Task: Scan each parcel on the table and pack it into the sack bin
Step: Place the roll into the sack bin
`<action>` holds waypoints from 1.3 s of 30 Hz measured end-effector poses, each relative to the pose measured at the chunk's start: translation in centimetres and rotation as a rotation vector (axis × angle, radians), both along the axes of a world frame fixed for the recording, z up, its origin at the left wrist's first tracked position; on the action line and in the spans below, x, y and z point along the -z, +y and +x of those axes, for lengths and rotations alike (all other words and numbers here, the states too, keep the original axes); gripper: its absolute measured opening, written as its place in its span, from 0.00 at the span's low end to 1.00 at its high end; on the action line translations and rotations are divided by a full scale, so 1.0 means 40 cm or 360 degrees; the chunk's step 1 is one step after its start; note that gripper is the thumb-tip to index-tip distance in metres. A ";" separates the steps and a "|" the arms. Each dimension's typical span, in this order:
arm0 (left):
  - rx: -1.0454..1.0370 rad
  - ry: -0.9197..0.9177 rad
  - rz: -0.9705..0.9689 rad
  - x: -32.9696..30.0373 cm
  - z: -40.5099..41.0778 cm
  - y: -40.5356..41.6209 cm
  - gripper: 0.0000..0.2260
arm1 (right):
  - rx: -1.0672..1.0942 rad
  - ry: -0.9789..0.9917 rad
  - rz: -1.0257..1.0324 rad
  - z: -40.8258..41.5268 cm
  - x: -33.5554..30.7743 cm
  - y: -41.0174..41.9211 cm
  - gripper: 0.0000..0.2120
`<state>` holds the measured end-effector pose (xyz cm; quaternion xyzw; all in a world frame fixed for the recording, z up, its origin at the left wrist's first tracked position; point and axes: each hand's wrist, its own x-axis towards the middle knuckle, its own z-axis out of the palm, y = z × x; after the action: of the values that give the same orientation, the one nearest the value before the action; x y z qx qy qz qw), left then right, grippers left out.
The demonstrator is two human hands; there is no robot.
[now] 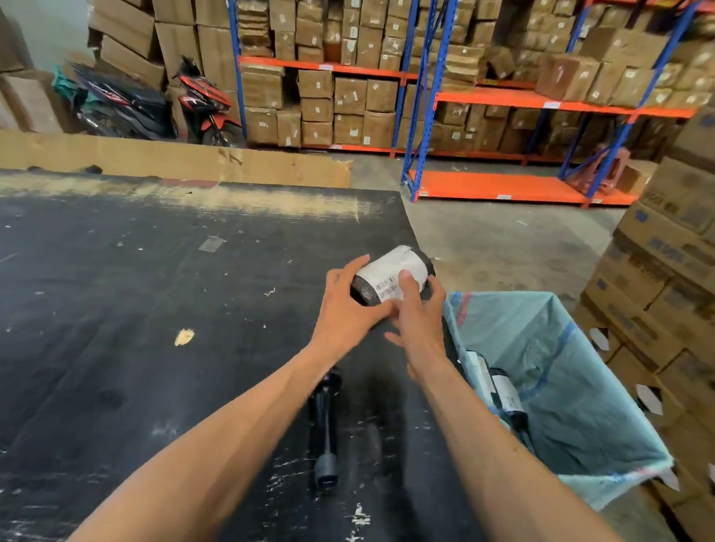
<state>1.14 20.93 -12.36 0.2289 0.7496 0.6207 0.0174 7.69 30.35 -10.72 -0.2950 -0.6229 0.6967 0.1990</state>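
A black-wrapped parcel (394,271) with a white shipping label lies near the right edge of the black table (113,296). My left hand (344,308) grips its near left end, fingers curled over the top. My right hand (418,317) holds its right side, thumb pressed on the label. A black handheld scanner (324,433) lies on the table below my left forearm. The sack bin (584,396), a pale blue woven sack, stands open beside the table's right edge. Two black parcels (495,390) with white labels lie inside it.
Stacked cardboard boxes (684,293) rise just right of the sack. Blue and orange shelving (486,98) full of cartons stands behind. A motorbike (156,104) is parked at the back left. A cardboard sheet (165,158) leans along the table's far edge.
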 end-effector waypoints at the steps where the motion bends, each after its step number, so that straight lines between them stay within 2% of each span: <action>1: 0.0064 0.0004 -0.0016 0.002 0.011 0.028 0.35 | 0.0070 0.0043 -0.0042 0.004 -0.006 0.031 0.34; 5: 0.0305 0.0119 -0.0202 0.013 0.047 0.138 0.42 | 0.0235 0.0047 0.0023 0.013 0.005 0.184 0.43; 8: 0.0524 0.0165 -0.0310 0.026 0.071 0.214 0.41 | 0.0304 -0.0017 0.0167 0.059 0.004 0.279 0.35; 11: 0.0677 0.0182 -0.0428 0.053 0.091 0.291 0.34 | 0.0354 -0.0123 0.0306 0.106 0.038 0.384 0.30; 14: 0.0593 0.0147 -0.0523 0.089 0.099 0.372 0.32 | 0.0320 -0.0281 0.0521 0.157 0.085 0.479 0.32; 17: 0.0372 0.0149 -0.0757 0.143 0.093 0.449 0.31 | 0.0272 -0.0431 0.0701 0.212 0.134 0.558 0.34; 22: 0.0183 0.0139 -0.1099 0.246 0.075 0.561 0.34 | 0.0096 -0.0722 0.0797 0.272 0.241 0.684 0.34; 26: 0.0073 0.0255 -0.1309 0.309 0.065 0.597 0.33 | -0.0151 -0.1137 0.0764 0.285 0.352 0.772 0.39; 30: 0.0074 0.0277 -0.1326 0.331 0.056 0.599 0.34 | -0.0475 -0.1537 0.0698 0.254 0.461 0.835 0.42; 34: 0.0079 0.0320 -0.1367 0.337 0.060 0.600 0.34 | -0.0783 -0.1805 0.0715 0.221 0.561 0.867 0.42; 39: 0.0040 0.0372 -0.1392 0.339 0.052 0.596 0.34 | -0.0857 -0.1980 0.0678 0.193 0.694 0.896 0.44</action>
<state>3.22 44.77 -25.91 0.2776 0.9355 0.2156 0.0353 15.40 66.19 -38.47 -0.4287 -0.7949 0.2870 -0.3194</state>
